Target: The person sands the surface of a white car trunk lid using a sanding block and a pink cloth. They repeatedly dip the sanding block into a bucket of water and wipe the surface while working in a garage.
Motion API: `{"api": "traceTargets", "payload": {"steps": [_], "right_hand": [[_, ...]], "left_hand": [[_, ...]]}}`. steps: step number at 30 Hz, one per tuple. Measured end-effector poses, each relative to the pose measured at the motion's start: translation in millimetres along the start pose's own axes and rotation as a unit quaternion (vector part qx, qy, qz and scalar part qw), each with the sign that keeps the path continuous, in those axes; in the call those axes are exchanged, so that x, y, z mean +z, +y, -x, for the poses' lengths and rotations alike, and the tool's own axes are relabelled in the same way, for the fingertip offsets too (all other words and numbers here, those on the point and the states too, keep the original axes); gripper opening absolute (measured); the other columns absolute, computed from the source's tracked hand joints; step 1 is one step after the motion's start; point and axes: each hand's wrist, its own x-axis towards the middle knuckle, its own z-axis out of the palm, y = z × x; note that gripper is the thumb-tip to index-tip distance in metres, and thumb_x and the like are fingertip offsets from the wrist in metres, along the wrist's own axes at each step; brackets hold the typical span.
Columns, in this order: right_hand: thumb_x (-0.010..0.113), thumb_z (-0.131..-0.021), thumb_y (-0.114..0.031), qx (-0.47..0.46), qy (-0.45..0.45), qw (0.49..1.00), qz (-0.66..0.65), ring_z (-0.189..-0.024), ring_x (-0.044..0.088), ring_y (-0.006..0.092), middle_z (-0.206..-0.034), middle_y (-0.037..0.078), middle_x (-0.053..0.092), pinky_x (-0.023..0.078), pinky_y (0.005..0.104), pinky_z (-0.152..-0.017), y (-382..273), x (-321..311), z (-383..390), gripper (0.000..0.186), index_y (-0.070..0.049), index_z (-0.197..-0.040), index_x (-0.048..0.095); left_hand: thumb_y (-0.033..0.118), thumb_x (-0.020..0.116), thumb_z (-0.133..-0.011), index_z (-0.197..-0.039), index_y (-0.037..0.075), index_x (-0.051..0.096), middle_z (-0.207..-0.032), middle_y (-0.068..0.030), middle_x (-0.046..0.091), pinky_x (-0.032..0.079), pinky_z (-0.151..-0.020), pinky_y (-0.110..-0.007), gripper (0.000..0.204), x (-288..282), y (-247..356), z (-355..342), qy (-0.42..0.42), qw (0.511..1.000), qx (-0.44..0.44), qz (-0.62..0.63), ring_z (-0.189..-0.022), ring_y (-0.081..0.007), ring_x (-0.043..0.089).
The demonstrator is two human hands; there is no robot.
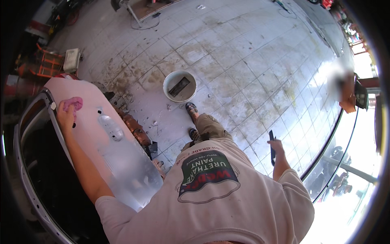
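Note:
Against a car body panel (122, 158) with a pinkish-white coat and grey sanded patches, my left hand (66, 117) presses a bunched pink cloth (73, 103). Its fingers are closed around the cloth, near the window frame (50, 103). Away to the right, my right hand (277, 146) grips a long, thin black bar-shaped tool (271, 137) in the air beside my body. Its exact kind is not clear from this angle. On the floor ahead of my feet, a white bucket (165, 86) holds a dark rectangular block (178, 86).
A dark car window (44, 162) lies left of the panel. Reddish-brown parts and debris (136, 129) sit along the panel's right side on the tiled floor (243, 77). An orange rack (50, 61) stands at far left. Another car's glossy edge (329, 162) borders the right.

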Motion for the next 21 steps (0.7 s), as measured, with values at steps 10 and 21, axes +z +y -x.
{"api": "traceTargets", "payload": {"steps": [10,21], "right_hand": [[0.091,-0.082,-0.04,0.024,-0.119,0.979,-0.162,-0.075,0.065,0.0209,-0.089,0.005,0.072,0.053,0.0419,-0.069,19.5,71.4,10.0,0.047,-0.004,-0.111,0.081],[0.088,-0.084,-0.035,-0.078,-0.03,0.963,-0.257,-0.079,0.06,0.0147,-0.088,0.002,0.068,0.049,0.0375,-0.071,-47.7,-83.3,-94.4,0.058,-0.008,-0.135,0.076]], "left_hand": [[0.02,0.073,-0.08,-0.106,0.003,0.075,-0.09,-0.0221,0.078,0.061,-0.078,-0.048,0.031,246.2,-50.8,134.5,-0.267,0.961,0.001,-0.065,-0.079,-0.039,0.076],[0.019,0.079,-0.078,-0.128,0.007,0.075,-0.111,-0.0173,0.078,0.062,-0.083,-0.041,0.052,368.7,15.9,192.0,-0.47,0.837,-0.241,-0.146,-0.097,-0.0305,0.076]]}}
